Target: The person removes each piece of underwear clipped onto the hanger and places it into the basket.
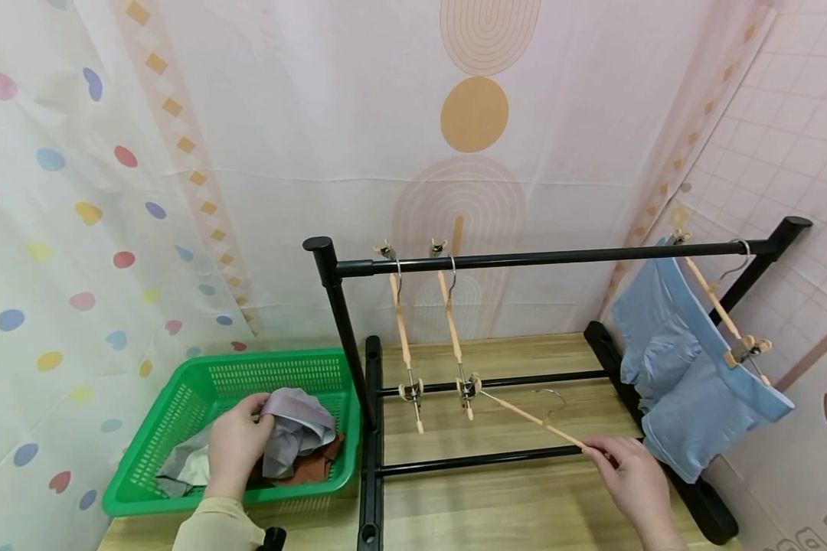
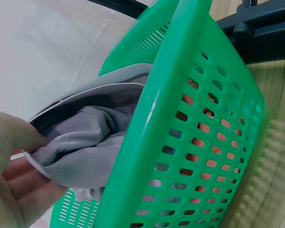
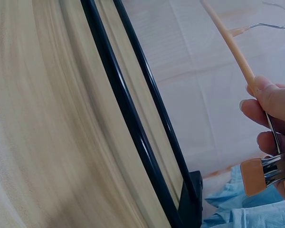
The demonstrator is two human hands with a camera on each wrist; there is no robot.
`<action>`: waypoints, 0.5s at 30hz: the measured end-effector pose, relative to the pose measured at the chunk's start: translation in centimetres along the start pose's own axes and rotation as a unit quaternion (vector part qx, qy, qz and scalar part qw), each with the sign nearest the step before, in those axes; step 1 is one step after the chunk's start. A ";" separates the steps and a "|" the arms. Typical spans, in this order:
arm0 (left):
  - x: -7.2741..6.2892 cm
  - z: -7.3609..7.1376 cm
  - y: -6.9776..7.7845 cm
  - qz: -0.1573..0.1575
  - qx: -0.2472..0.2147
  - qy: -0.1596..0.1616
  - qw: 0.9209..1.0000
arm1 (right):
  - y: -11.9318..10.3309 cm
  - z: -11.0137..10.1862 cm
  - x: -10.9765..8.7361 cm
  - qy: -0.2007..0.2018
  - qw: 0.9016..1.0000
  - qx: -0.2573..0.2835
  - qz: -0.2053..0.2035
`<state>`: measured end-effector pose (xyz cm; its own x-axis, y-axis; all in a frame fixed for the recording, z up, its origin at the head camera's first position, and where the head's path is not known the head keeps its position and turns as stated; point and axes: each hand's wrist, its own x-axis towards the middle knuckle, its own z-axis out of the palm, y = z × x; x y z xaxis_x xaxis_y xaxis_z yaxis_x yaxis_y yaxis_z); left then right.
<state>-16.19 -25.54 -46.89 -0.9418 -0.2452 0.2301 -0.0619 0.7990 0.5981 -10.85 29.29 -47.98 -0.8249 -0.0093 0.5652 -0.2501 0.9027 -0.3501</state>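
Note:
In the head view my left hand (image 1: 237, 444) pinches the waistband of a grey-lilac garment (image 1: 296, 428) over the green basket (image 1: 127, 474). The left wrist view shows the thumb on one side of the band and fingers on the other. At right, my right hand (image 1: 627, 474) grips one end of a wooden clip hanger (image 1: 534, 418), its metal hook upward. In the right wrist view a clip (image 3: 254, 176) on that hanger sits beside the fingers. Blue shorts (image 1: 689, 383) hang clipped to another hanger on the rack's right end.
A black rack (image 1: 558, 257) stands on the wooden tabletop (image 1: 469, 505). Two bare clip hangers, one nearer the left post (image 1: 401, 329) and one beside it (image 1: 450, 321), hang on its top bar. Reddish-brown cloth (image 1: 317, 463) and grey cloth (image 1: 179, 455) lie in the basket.

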 end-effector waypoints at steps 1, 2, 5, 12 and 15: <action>0.0 0.0 0.0 0.000 0.005 -0.012 1.000 | 0.0 0.0 0.0 0.000 1.000 0.000 0.001; 0.0 -0.1 -0.1 0.001 0.009 -0.024 1.000 | 0.0 -0.1 0.1 0.000 1.000 -0.001 0.000; 0.0 -0.2 0.0 0.000 0.018 -0.055 0.998 | -0.1 -0.2 0.1 -0.001 1.000 0.001 0.001; 0.1 -0.4 0.2 -0.001 0.024 -0.095 0.995 | 0.0 -0.4 0.4 -0.001 1.000 0.008 -0.001; 0.1 -0.3 0.2 -0.001 0.029 -0.102 0.994 | -0.1 -0.6 0.7 0.008 1.000 0.010 -0.010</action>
<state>-16.21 -25.57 -46.49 -0.9887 -0.1349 0.0653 -0.0768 0.8301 0.5523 -11.09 29.45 -47.16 -0.8119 -0.0197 0.5835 -0.2755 0.8941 -0.3532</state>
